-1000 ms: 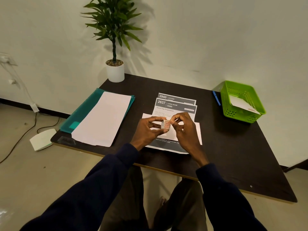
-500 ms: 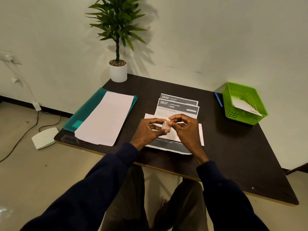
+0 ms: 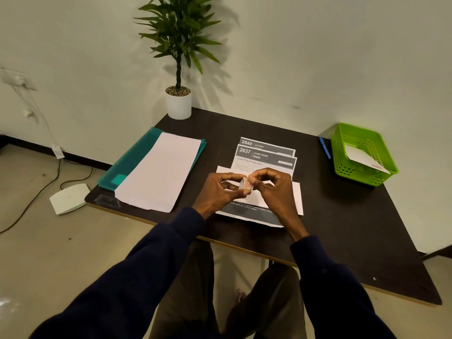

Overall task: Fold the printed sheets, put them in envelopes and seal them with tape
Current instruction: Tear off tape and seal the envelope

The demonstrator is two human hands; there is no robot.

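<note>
Both hands are raised just above the near middle of the dark wooden table (image 3: 342, 228), fingertips meeting on one object.

Left hand (image 3: 219, 190): fingers curled, thumb and forefinger clamped on the small roll of tape with a reddish core (image 3: 246, 185), holding it on edge.

Right hand (image 3: 276, 189): fingers bent inward, tips pinching at the roll's right face. Whether a loose tape end is lifted cannot be made out, as it is too small.

Directly under the hands lies a white paper envelope (image 3: 296, 198), flat, long side across. It sits on the grey-headed printed sheets (image 3: 266, 155), which stick out at 12 o'clock (headings "2940 KITCHEN", "2637 LIVING ROOM") and at 6 o'clock as a dark band.

Surroundings, taken from the hands:
- 9 to 10 o'clock – stack of blank white envelopes (image 3: 159, 172) lying on a teal plastic folder (image 3: 132, 160).
- 2 o'clock – lime-green plastic mesh basket (image 3: 342, 167) with one white envelope (image 3: 359, 156) inside; a blue pen (image 3: 324, 148) lies just beside its left wall.
- 11 o'clock – green plant in a white pot (image 3: 178, 106) at the far table corner.
- 9 o'clock, on the floor – flat white box (image 3: 69, 198) with a cable.
</note>
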